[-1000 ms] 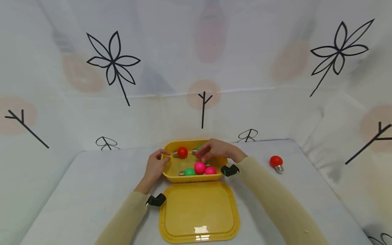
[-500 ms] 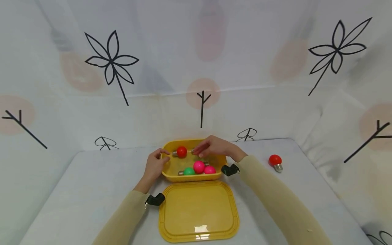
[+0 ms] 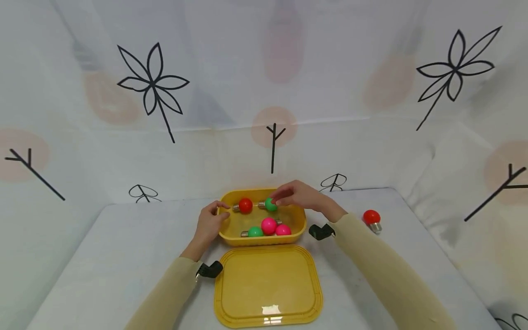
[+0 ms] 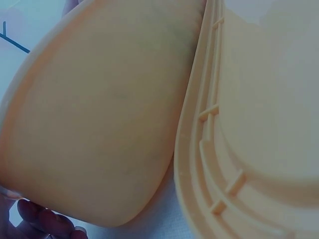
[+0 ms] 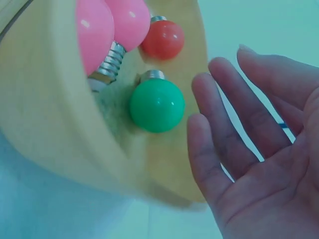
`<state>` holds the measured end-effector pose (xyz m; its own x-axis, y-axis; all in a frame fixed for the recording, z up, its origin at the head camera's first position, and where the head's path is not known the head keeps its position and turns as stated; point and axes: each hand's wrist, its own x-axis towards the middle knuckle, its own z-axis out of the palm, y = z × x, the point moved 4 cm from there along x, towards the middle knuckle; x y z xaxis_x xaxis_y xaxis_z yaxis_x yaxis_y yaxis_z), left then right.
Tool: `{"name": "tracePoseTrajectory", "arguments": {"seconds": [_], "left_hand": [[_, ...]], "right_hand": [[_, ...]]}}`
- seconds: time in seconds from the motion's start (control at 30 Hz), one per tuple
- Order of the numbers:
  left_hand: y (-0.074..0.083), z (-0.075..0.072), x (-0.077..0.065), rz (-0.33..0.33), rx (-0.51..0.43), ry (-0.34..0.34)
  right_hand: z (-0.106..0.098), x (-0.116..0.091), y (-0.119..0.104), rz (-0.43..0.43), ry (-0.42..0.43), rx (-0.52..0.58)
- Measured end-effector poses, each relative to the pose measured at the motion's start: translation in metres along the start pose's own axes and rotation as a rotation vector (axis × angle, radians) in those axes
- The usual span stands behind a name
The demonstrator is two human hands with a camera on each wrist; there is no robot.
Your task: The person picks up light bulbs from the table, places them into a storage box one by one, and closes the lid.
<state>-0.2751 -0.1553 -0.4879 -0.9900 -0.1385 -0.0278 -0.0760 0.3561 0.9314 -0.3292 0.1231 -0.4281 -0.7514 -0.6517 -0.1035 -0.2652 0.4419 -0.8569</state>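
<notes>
A yellow plastic box (image 3: 237, 223) holds several colored light bulbs. Along its back lie a red bulb (image 3: 245, 206) and a green bulb (image 3: 270, 205). Toward the front are another green bulb (image 3: 255, 231), a pink bulb (image 3: 269, 225) and a second pink bulb (image 3: 283, 229). My left hand (image 3: 208, 223) grips the box's left end, thumb and index finger at the rim, other fingers against the outer wall. Over the back right rim, my right hand (image 3: 301, 196) holds nothing; its fingers (image 5: 200, 137) are spread beside the green bulb, apart from it in the right wrist view.
A yellow lid (image 3: 268, 284) lies flat on the white-covered table (image 3: 123, 266), directly in front of the box. One more red bulb (image 3: 371, 217) rests on the table to the right. A patterned white cloth wall (image 3: 231, 151) stands behind.
My right hand has drawn back to the right and slightly up from inside the box, uncovering the back green bulb. My left hand has stayed on the box.
</notes>
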Motion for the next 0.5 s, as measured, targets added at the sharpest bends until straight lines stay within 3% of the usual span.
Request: {"name": "tracePoseTrajectory", "arguments": {"seconds": [0.23, 0.5], "left_hand": [[-0.001, 0.000, 0.000, -0.012, -0.020, -0.002], [-0.001, 0.000, 0.000, -0.006, -0.021, -0.001]], "right_hand": [[-0.015, -0.020, 0.000, -0.017, 0.114, -0.017], [-0.037, -0.056, 0.011, 0.027, 0.314, -0.076]]}}
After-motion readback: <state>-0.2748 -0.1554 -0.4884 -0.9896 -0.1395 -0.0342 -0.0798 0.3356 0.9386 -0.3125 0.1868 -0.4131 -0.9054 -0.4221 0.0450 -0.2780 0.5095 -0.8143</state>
